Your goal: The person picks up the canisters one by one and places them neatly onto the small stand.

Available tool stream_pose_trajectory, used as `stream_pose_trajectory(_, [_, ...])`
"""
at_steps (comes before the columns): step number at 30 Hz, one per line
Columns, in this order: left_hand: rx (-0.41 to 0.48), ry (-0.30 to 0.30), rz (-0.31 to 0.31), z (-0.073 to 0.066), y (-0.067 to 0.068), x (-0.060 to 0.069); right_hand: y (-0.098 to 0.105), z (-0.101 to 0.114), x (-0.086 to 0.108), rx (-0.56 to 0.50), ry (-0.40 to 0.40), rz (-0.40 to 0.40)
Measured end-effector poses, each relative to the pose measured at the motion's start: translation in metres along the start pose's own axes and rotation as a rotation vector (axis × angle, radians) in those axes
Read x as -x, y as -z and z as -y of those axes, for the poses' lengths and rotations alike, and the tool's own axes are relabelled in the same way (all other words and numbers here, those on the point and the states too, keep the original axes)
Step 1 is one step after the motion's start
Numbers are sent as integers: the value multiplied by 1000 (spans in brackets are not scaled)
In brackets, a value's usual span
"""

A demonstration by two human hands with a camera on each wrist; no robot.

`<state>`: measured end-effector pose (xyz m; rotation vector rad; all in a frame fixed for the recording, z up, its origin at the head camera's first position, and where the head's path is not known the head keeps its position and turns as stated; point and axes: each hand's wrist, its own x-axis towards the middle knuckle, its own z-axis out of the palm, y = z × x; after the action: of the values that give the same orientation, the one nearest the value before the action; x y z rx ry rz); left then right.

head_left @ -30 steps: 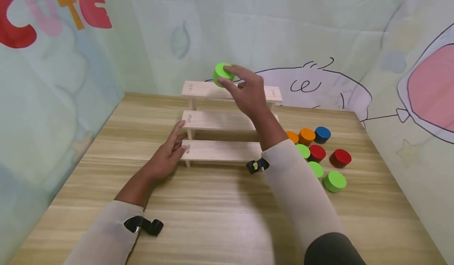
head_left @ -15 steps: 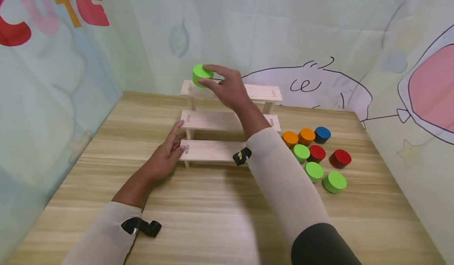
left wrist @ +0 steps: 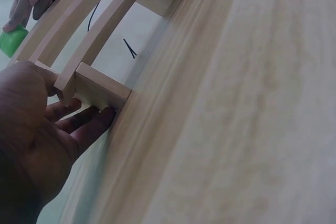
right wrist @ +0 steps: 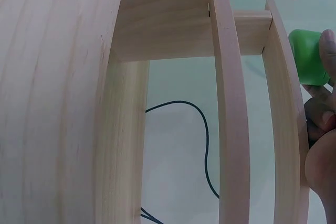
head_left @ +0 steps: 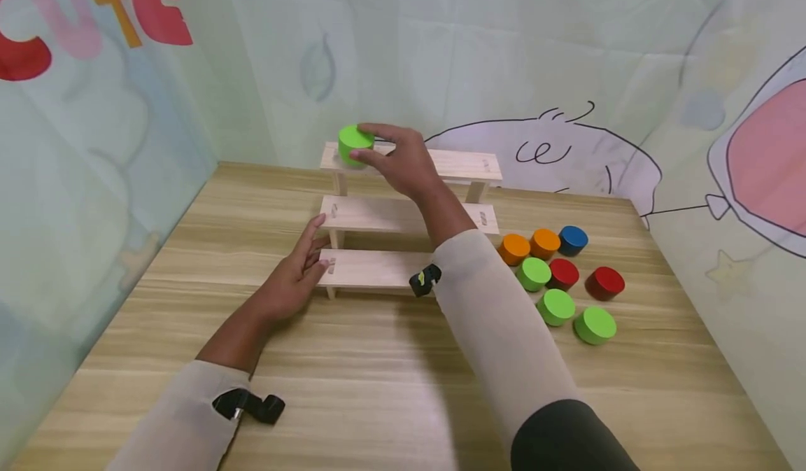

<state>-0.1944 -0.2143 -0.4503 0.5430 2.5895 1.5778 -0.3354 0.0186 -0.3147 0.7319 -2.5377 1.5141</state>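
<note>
A three-tier wooden rack (head_left: 403,213) stands at the back of the table. My right hand (head_left: 403,159) pinches a green cylinder (head_left: 354,145) between thumb and fingers at the left end of the top tier; the cylinder looks upright on or just over the board. In the right wrist view the green cylinder (right wrist: 308,57) is beside the top board. My left hand (head_left: 292,282) rests against the rack's left side, thumb at the lowest tier and a fingertip at the middle one. The left wrist view shows the left hand's fingers (left wrist: 94,128) touching the side panel (left wrist: 102,87).
Right of the rack lie several loose cylinders: orange (head_left: 514,249), another orange (head_left: 544,243), blue (head_left: 573,240), red (head_left: 563,273), a second red (head_left: 605,283) and three green (head_left: 595,325). Printed cloth walls surround the wooden table (head_left: 352,387).
My right hand has carried the green cylinder left along the top tier, then lowered it to the tier's left end. My left hand has stayed at the rack's side.
</note>
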Motion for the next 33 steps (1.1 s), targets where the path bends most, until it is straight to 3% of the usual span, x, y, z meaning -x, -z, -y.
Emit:
stream_pose_trajectory(16, [-18, 19, 5, -6, 2, -1, 4, 7, -7, 182, -92, 77])
stream_pose_trajectory(22, [-12, 19, 5, -5, 2, 1, 5, 5, -5, 166, -115, 104])
stream_pose_trajectory(28, [-10, 16, 3, -1, 1, 1, 11, 9, -2, 167, -110, 147])
stream_pose_trajectory(33, [-21, 16, 4, -2, 0, 0, 26, 14, 7, 256, -79, 148])
